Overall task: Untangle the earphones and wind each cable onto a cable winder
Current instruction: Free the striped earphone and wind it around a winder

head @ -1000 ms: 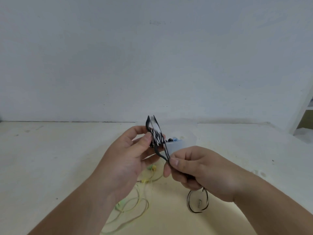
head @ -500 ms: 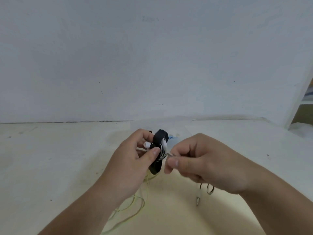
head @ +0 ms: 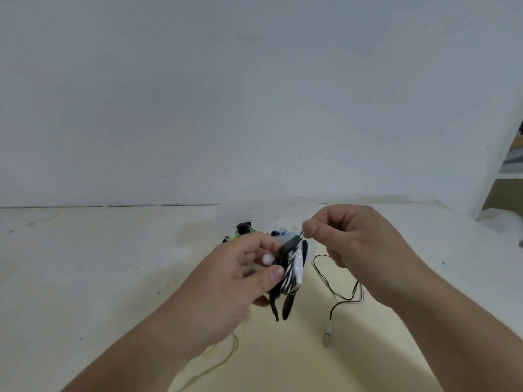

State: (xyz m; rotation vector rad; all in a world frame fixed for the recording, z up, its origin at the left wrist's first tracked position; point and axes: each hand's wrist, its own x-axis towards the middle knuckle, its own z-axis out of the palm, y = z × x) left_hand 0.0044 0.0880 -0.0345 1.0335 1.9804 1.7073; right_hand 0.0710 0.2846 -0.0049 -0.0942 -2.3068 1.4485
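Between the two hands, just above the table [head: 85, 278], sits a black cable winder [head: 286, 306]; the left hand [head: 240, 278] grips it from the left side, thumb pressed against its near edge and fingers curled behind it; a black-and-white striped earphone cable [head: 290, 274] is wrapped in close turns round the winder's middle, and a white earbud [head: 267, 259] shows beside the left thumb tip. Just to the right of the winder's top, the right hand [head: 348, 241] pinches the free end of the striped cable between thumb and forefinger, its other fingers curled in toward the palm; the pinch lies touching the winder's upper edge. Below the right hand the thin dark tail of the cable [head: 325, 278] loops out and runs down to a silver jack plug [head: 327, 333]; whether the plug rests on the table or hangs I cannot tell. Under the left wrist a yellow-green cable [head: 226, 360] lies loose on the table; beyond the left knuckles a second winder with green cable [head: 243, 230] sits near a clear plastic box [head: 232, 216]; behind it all stands a white wall [head: 254, 108].
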